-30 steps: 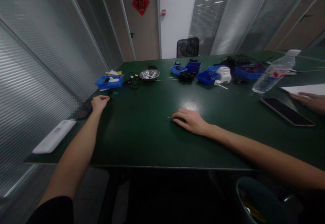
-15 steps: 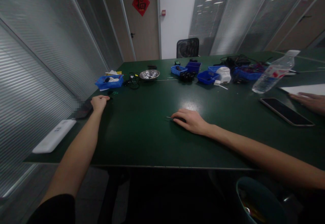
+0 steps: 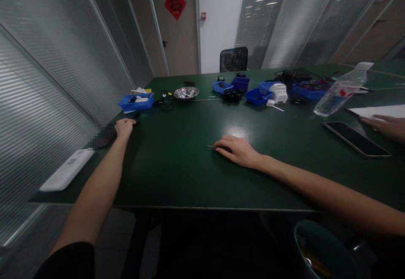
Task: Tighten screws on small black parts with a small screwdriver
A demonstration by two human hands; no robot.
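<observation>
My left hand (image 3: 124, 128) is at the left side of the green table, fingers pinched together. A small dark piece (image 3: 137, 122) shows at its fingertips, too small to name. Just beyond it lie a small teal-and-dark item (image 3: 143, 115) and a blue bin (image 3: 136, 101) with white and yellow things. Near the middle, my right hand (image 3: 236, 149) rests on the tabletop, closed around a slim tool with a thin metal tip (image 3: 210, 146). The tip points left; the palm hides most of its dark handle.
A metal bowl (image 3: 186, 93) and blue bins (image 3: 258, 96) stand farther back. To the right are a tilted water bottle (image 3: 343, 90), a phone (image 3: 357, 139) and another person's hand (image 3: 387, 126) on white paper. A white case (image 3: 68, 170) lies left; a bucket (image 3: 322, 249) stands below.
My left hand has shifted very slightly, its fingers still pinched. The right hand and its tool look unmoved. The other person's hand has barely moved.
</observation>
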